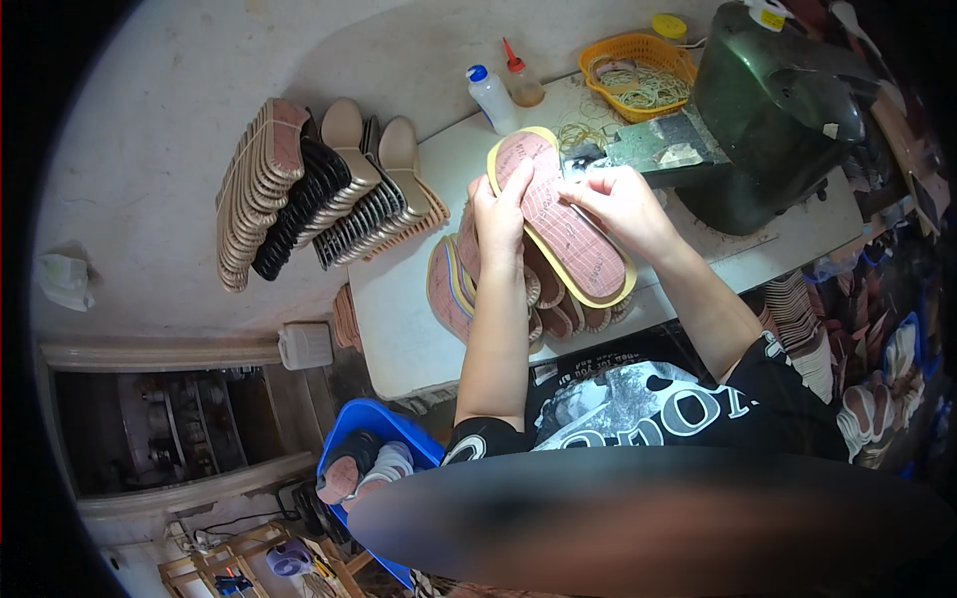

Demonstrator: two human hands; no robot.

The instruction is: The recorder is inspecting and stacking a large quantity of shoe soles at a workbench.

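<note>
A pink-faced shoe sole with a yellow rim slants across the middle of the view, above the table. My left hand grips its left edge, thumb lying on the pink face. At the opposite edge, my right hand is closed in a pinch. From under its fingers pokes a slim, metal-looking thing; its kind is too small to tell. More pink soles with pale or coloured rims lie beneath my forearms, partly covered by the held one.
A large dark green machine stands at the right of the white table. Behind are an orange basket of elastic bands and two squeeze bottles. Bundled soles stack against the wall; a blue bin holds more.
</note>
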